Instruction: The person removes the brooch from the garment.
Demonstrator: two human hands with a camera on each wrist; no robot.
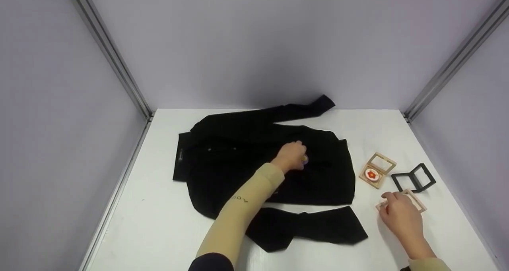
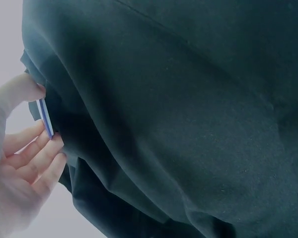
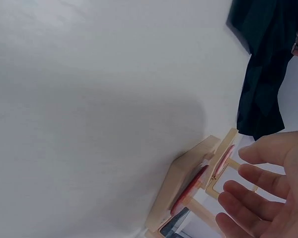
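A black long-sleeved shirt (image 1: 318, 183) lies spread on the white table, its collar to the left. Above its body my left hand (image 1: 292, 156) pinches a small flat disc (image 2: 46, 119) with a blue and white edge between thumb and fingers. My right hand (image 1: 401, 217) is over a pale wooden display case (image 1: 417, 201), partly hiding it. In the right wrist view its fingers are loosely bent beside wooden frames, with no thing seen pinched. Just beyond, an opened wooden case (image 1: 378, 155) holds a round badge (image 1: 372, 175) with a red flower.
An opened black frame case (image 1: 413, 179) stands to the right of the wooden ones. One shirt sleeve (image 1: 302, 111) stretches along the table's back edge, the other (image 1: 326, 225) along the front. Pale walls (image 1: 254, 44) enclose the table at the back and sides.
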